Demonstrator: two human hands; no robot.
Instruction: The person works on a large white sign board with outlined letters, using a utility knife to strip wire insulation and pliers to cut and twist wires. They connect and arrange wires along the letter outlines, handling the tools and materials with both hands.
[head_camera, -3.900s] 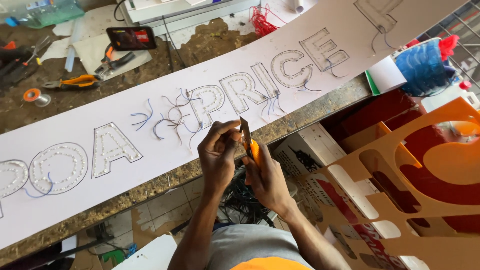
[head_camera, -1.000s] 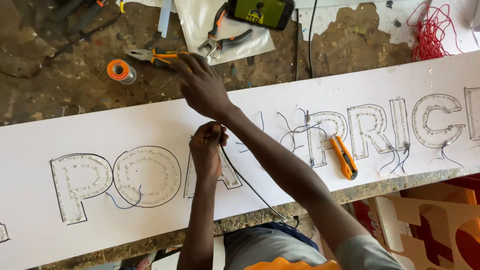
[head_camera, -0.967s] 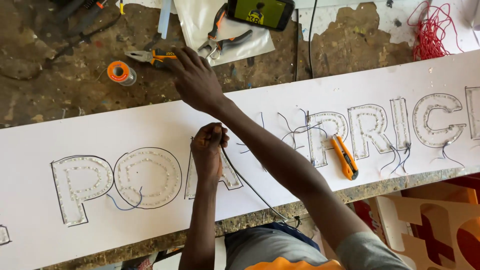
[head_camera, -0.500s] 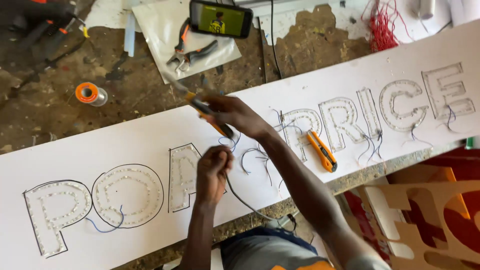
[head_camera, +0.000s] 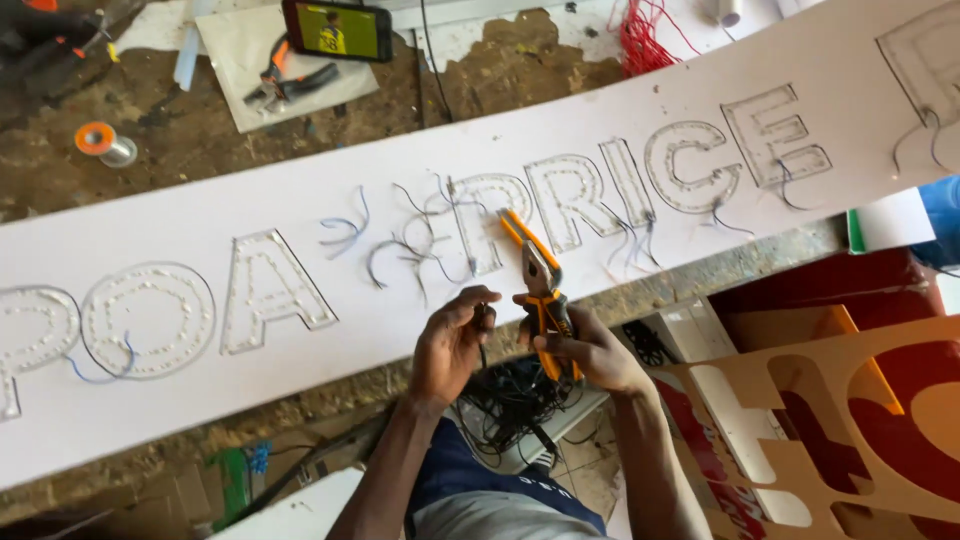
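Long white sign board (head_camera: 300, 400), laid slantwise across a mottled stone bench (head_camera: 180, 140), outlined letters studded with small holes, thin wires (head_camera: 410, 250) sprouting from the middle letters. Near edge of board overhanging the bench lip; open room below it, where both hands work.

Right hand (head_camera: 590, 350) — closed round the orange handles of pliers (head_camera: 540, 290). Long axis near upright in view, nose pointing away toward the board, tip over its near edge. Orange utility knife (head_camera: 515, 228) just beyond, lying on the board, touching or nearly so — hard to tell.

Left hand (head_camera: 452, 340) — fingers pinched together on a dark wire (head_camera: 483, 345), just beside the pliers.

Far side of bench: phone (head_camera: 337, 28) with lit green screen; second pliers (head_camera: 285, 82) on a pale sheet; orange spool (head_camera: 98, 140); red wire bundle (head_camera: 640, 35).

Lower right: orange-brown cut-out sign panels (head_camera: 850, 420), large letter shapes.
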